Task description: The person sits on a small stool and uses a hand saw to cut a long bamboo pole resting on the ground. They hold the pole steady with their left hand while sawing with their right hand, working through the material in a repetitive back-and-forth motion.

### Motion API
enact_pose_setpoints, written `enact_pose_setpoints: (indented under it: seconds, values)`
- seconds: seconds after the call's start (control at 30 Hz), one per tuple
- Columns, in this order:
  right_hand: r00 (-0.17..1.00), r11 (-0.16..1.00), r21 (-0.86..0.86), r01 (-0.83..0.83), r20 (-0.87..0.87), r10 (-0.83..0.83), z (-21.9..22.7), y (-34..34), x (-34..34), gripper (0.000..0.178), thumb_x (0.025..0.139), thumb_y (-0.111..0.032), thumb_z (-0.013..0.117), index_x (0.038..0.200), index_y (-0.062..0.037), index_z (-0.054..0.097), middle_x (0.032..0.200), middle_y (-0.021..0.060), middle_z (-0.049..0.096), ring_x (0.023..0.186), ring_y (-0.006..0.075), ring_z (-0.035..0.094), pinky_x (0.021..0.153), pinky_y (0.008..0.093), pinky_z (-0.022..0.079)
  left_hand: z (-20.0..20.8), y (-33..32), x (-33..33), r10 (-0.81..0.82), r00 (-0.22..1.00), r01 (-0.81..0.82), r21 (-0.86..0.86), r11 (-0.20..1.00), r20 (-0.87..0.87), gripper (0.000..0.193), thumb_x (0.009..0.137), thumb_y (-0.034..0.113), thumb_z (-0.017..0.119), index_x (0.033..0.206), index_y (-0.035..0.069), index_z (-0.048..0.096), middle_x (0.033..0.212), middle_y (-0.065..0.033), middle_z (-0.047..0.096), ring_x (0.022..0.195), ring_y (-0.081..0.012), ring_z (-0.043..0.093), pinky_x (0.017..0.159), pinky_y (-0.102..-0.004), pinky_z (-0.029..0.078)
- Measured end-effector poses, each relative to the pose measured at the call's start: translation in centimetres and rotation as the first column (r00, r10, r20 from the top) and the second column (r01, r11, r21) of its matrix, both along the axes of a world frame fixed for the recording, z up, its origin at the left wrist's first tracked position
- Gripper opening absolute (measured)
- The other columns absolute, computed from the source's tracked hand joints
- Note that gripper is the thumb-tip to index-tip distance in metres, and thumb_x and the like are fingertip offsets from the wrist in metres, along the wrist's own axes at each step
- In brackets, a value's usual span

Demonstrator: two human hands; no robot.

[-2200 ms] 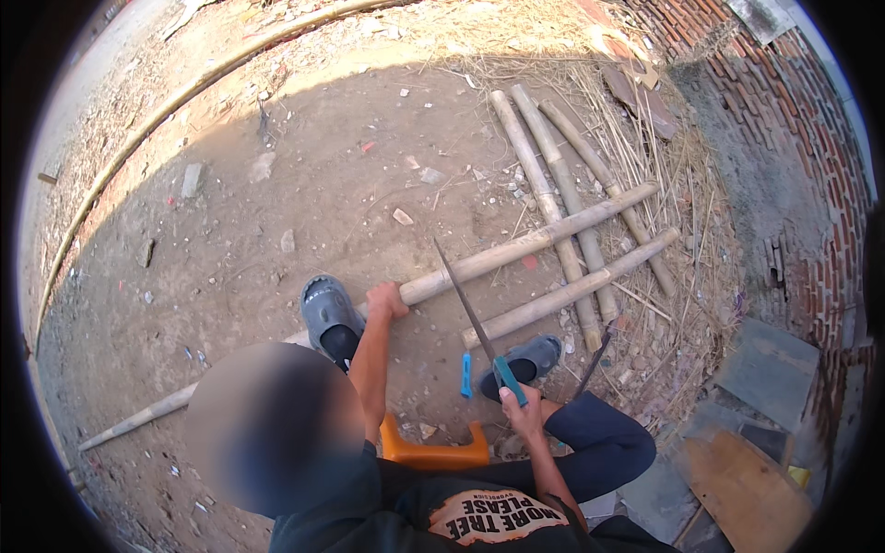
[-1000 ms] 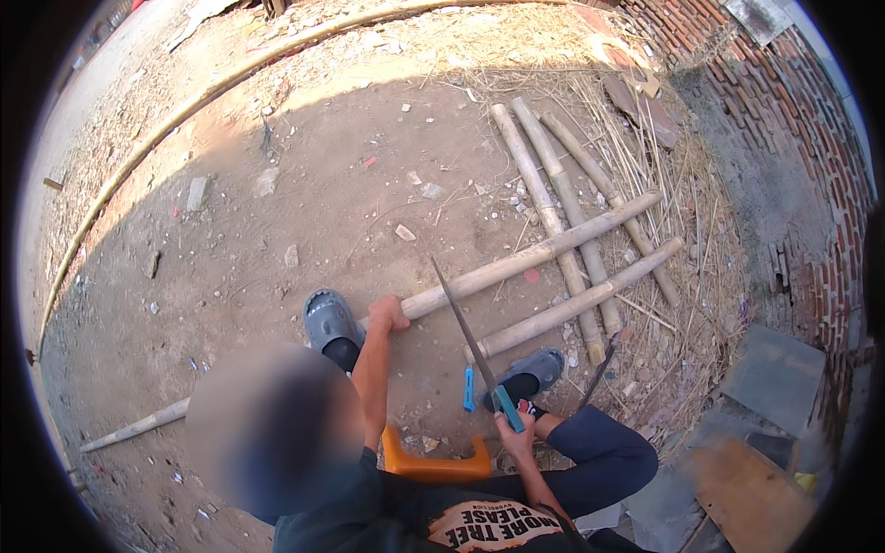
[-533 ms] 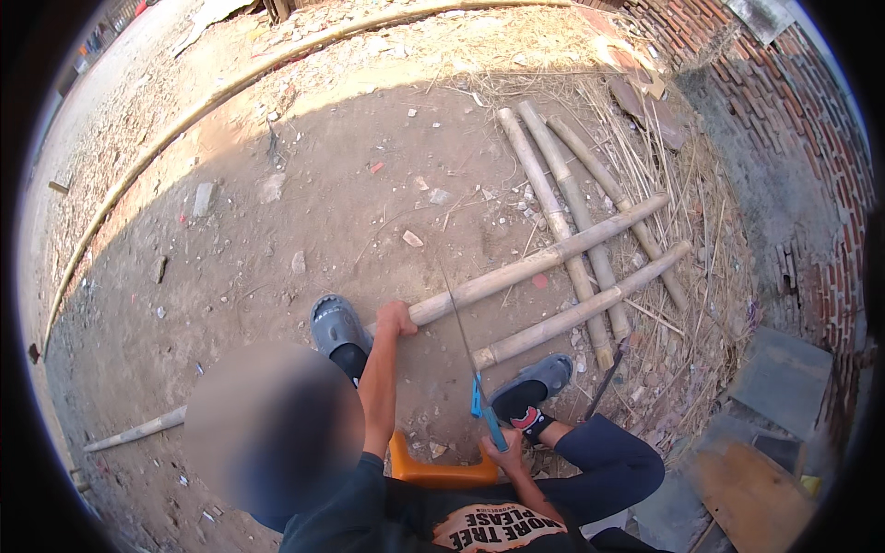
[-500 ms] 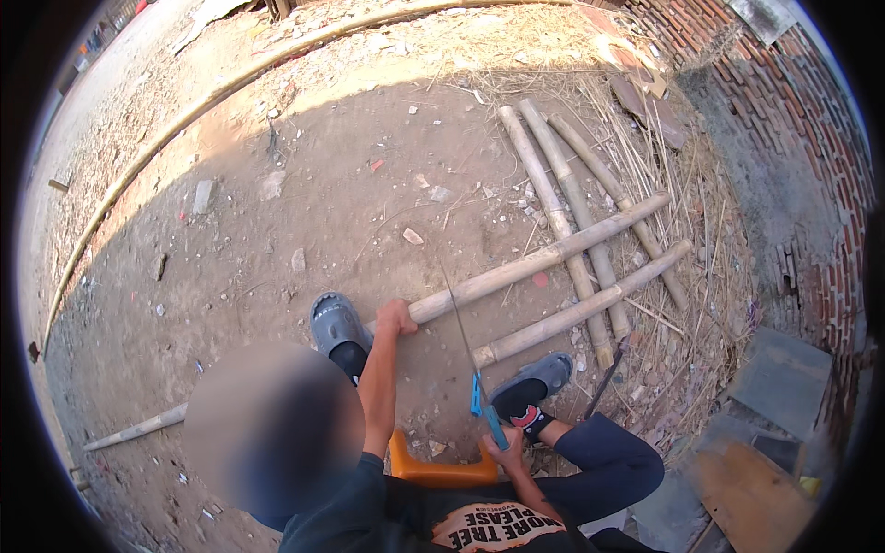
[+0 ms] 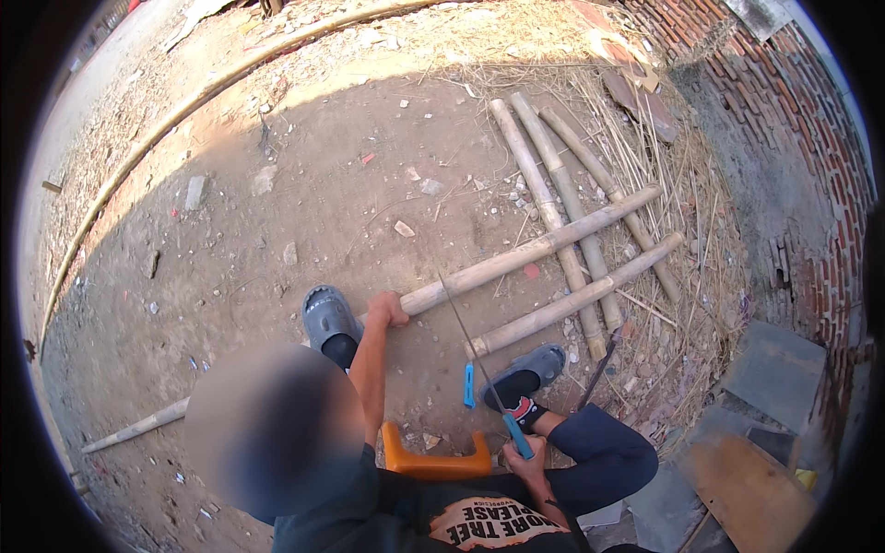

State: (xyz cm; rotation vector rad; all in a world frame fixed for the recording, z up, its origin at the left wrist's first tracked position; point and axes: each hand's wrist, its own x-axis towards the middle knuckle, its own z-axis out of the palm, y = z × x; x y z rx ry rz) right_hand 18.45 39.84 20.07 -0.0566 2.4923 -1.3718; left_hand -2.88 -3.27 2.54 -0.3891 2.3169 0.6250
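A long bamboo pole [image 5: 516, 259] lies slantwise across the ground in front of me. My left hand [image 5: 388, 310] is closed around it, just right of my left shoe [image 5: 328, 318]. In my right hand [image 5: 528, 455] is the blue-green handle of a handsaw [image 5: 473, 344]. The saw's thin blade reaches up and left, its far end crossing the pole a little right of my left hand. Whether its teeth are in a cut is too small to tell. A flat light-blue piece [image 5: 469, 386] lies on the dirt near my right shoe [image 5: 527, 376].
A shorter bamboo piece [image 5: 576, 301] rests across several other bamboo lengths [image 5: 539, 175] at right. Behind them are straw [image 5: 705, 217] and a brick wall [image 5: 784, 120]. An orange plastic stool [image 5: 433, 464] is beneath me. Boards [image 5: 756, 484] lie lower right; a dark curved tool [image 5: 599, 373] lies nearer.
My right hand has drawn the saw back toward my body, slightly right, so less blade extends past the pole. My left hand keeps its grip on the pole.
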Motion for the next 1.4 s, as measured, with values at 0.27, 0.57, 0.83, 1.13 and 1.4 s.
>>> enact_pose_setpoints:
  seconds: [0.27, 0.57, 0.83, 1.13, 1.4]
  values:
    - [0.998, 0.995, -0.077, -0.056, -0.047, 0.053, -8.5, -13.3, -14.3, 0.033, 0.078, -0.011, 0.073, 0.058, -0.0018, 0.048, 0.05, 0.0033, 0.043, 0.048, 0.0085, 0.044, 0.046, 0.0339, 0.036, 0.9, 0.9, -0.3, -0.026, 1.0, 0.026, -0.065, 0.998, -0.009, 0.057, 0.059, 0.02, 0.074, 0.115, 0.013, 0.077, 0.113, -0.016, 0.076, 0.109, -0.0313, 0.072, 0.093, -0.0427, 0.058]
    - [0.999, 0.999, -0.029, -0.035, -0.006, 0.035, -2.0, -1.1, -1.6, 0.038, 0.076, -0.006, 0.072, 0.056, -0.007, 0.04, 0.05, -0.0022, 0.039, 0.047, 0.0066, 0.039, 0.047, 0.0303, 0.032, -0.9, -0.3, 0.4, 0.007, 0.999, -0.01, 0.065, 0.998, 0.035, 0.059, 0.054, 0.022, 0.076, 0.112, 0.011, 0.078, 0.111, -0.0181, 0.076, 0.106, -0.0325, 0.073, 0.091, -0.0428, 0.059]
    - [0.998, 0.994, -0.091, -0.056, -0.04, 0.052, -10.5, -11.6, -14.5, 0.032, 0.079, -0.009, 0.071, 0.059, -0.005, 0.046, 0.053, -0.0022, 0.043, 0.052, 0.0053, 0.042, 0.047, 0.0297, 0.034, -0.8, 0.3, -0.3, -0.019, 0.999, 0.017, 0.041, 0.999, 0.041, 0.055, 0.053, 0.023, 0.077, 0.107, 0.01, 0.079, 0.111, -0.0186, 0.076, 0.104, -0.0333, 0.073, 0.089, -0.0427, 0.059]
    - [0.997, 0.998, -0.022, -0.055, -0.06, 0.053, -5.6, -2.9, -3.3, 0.034, 0.077, -0.004, 0.071, 0.057, -0.0056, 0.044, 0.052, -0.0016, 0.042, 0.049, 0.0065, 0.042, 0.047, 0.0299, 0.034, -3.0, -0.8, -0.2, -0.024, 0.996, 0.012, 0.13, 0.991, 0.091, 0.057, 0.051, 0.02, 0.077, 0.108, 0.012, 0.079, 0.11, -0.0174, 0.076, 0.103, -0.0331, 0.073, 0.087, -0.0424, 0.059]
    - [0.999, 0.998, -0.052, -0.046, 0.017, 0.047, -8.7, -9.1, -10.6, 0.034, 0.076, -0.009, 0.073, 0.056, -0.0042, 0.047, 0.05, -0.0012, 0.044, 0.048, 0.0066, 0.043, 0.047, 0.0301, 0.035, -1.5, -0.8, -0.2, 0.004, 0.997, -0.011, 0.082, 0.997, 0.079, 0.059, 0.051, 0.022, 0.078, 0.109, 0.012, 0.079, 0.106, -0.0178, 0.076, 0.103, -0.0332, 0.073, 0.087, -0.0418, 0.059]
